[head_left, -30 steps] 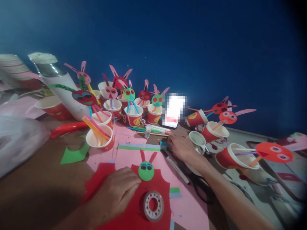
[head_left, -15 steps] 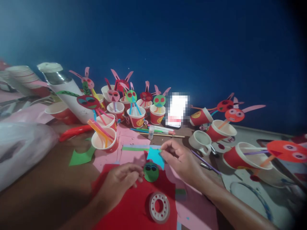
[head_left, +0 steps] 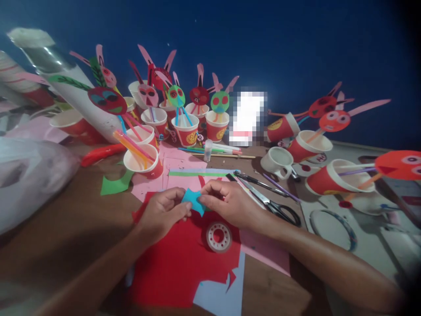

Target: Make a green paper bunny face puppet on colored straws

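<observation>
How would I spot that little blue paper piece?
Find the large red paper sheet on the brown table. Over its upper part, the left hand and right hand hold a small bright-blue paper piece with pointed corners. Unlike the pink paper and green paper scrap lying nearby, it is hand-held.

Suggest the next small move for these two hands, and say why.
Perhaps the right hand should let go and pick up the scissors, leaving the blue paper in the left hand: both hands hold the paper, its outline is uneven and pointed, and the scissors lie close beside the right hand.
</observation>
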The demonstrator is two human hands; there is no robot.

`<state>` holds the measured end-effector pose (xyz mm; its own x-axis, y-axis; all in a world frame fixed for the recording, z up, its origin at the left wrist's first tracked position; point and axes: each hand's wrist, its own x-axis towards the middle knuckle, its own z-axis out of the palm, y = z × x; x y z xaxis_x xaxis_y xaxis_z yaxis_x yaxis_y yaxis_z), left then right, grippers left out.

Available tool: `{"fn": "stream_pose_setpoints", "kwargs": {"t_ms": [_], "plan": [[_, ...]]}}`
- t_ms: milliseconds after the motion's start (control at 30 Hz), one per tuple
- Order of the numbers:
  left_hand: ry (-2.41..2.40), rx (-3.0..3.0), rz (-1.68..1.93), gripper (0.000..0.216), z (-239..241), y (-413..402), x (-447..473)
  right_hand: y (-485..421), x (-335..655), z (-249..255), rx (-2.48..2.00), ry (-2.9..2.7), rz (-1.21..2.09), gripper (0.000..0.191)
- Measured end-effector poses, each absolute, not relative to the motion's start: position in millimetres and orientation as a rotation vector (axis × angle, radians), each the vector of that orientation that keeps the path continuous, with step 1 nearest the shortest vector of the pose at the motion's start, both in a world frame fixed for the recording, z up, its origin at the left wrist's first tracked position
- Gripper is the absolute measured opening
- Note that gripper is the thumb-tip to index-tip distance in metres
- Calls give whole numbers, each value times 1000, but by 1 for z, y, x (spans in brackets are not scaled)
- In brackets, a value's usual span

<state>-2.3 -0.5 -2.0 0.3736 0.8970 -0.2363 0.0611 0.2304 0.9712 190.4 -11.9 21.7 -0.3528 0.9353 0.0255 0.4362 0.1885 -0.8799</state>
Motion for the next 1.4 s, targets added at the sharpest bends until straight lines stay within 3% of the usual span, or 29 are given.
{"fn": "stream_pose_setpoints", "kwargs": {"t_ms": [233, 600, 833, 967, 1133, 1400], "plan": [[965, 1279, 809, 16, -8, 2, -8, -10, 195, 21, -1248, -1847, 1081, 29], [883, 1242, 1135, 19, 7, 14, -26, -8, 208, 36, -1393, -1638, 819, 24], [800, 1287, 1283, 26, 16, 14, -36, 2, 220, 40, -1417, -1613, 823, 32], [743, 1306, 1374, 39, 21, 15, -41, 16, 240, 33, -1509, -1790, 815, 35], [783, 1336, 1554, 37, 29, 14, -60, 34, 266, 22, -1761, -2079, 726, 35], [1004, 1514, 1369, 32, 27, 0, -73, 48, 284, 14, -2052, -2327, 402, 30]]}}
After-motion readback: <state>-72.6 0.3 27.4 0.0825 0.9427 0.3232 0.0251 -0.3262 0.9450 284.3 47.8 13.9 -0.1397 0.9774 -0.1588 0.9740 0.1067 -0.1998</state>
